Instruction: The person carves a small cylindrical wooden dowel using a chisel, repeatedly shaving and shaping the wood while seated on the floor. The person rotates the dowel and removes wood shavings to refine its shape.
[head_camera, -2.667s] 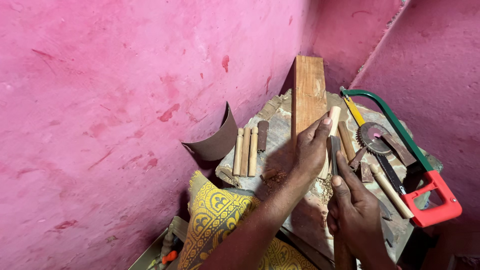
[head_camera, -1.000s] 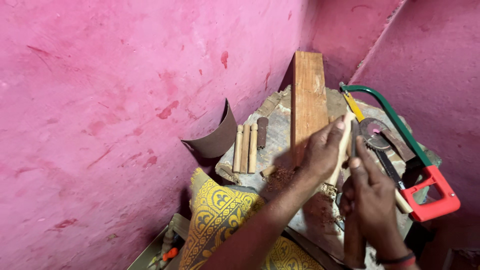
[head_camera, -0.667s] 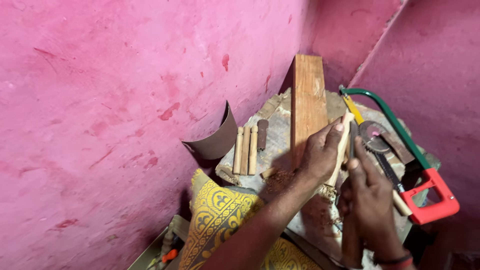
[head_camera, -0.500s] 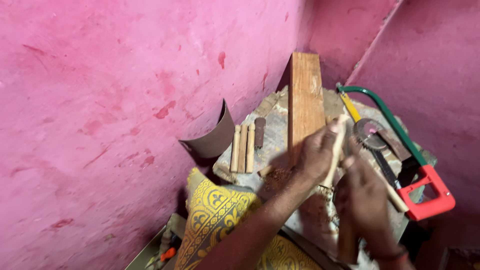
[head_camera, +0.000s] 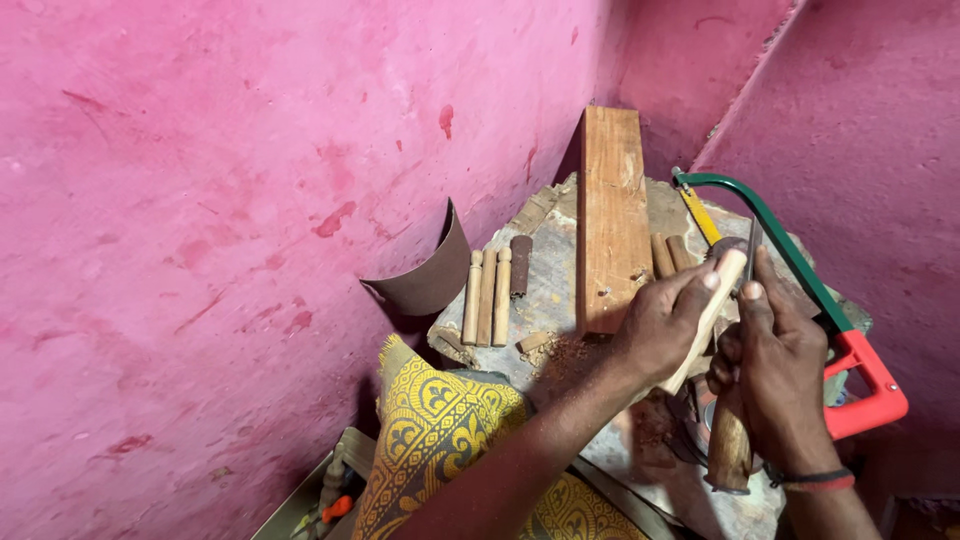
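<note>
Both hands work one pale wooden peg (head_camera: 705, 315) — my left hand (head_camera: 660, 325) grips it steady, my right hand (head_camera: 775, 375) clenches a wooden-handled tool (head_camera: 730, 440) against its tip.

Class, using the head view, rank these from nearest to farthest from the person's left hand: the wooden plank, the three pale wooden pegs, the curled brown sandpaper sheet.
From the left hand:
1. Wooden plank, just beyond it.
2. Pale wooden pegs, farther left on the stump.
3. Curled sandpaper sheet, leftmost, by the pink wall.

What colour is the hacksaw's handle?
Red, on the hacksaw with its green frame; head view.
</note>
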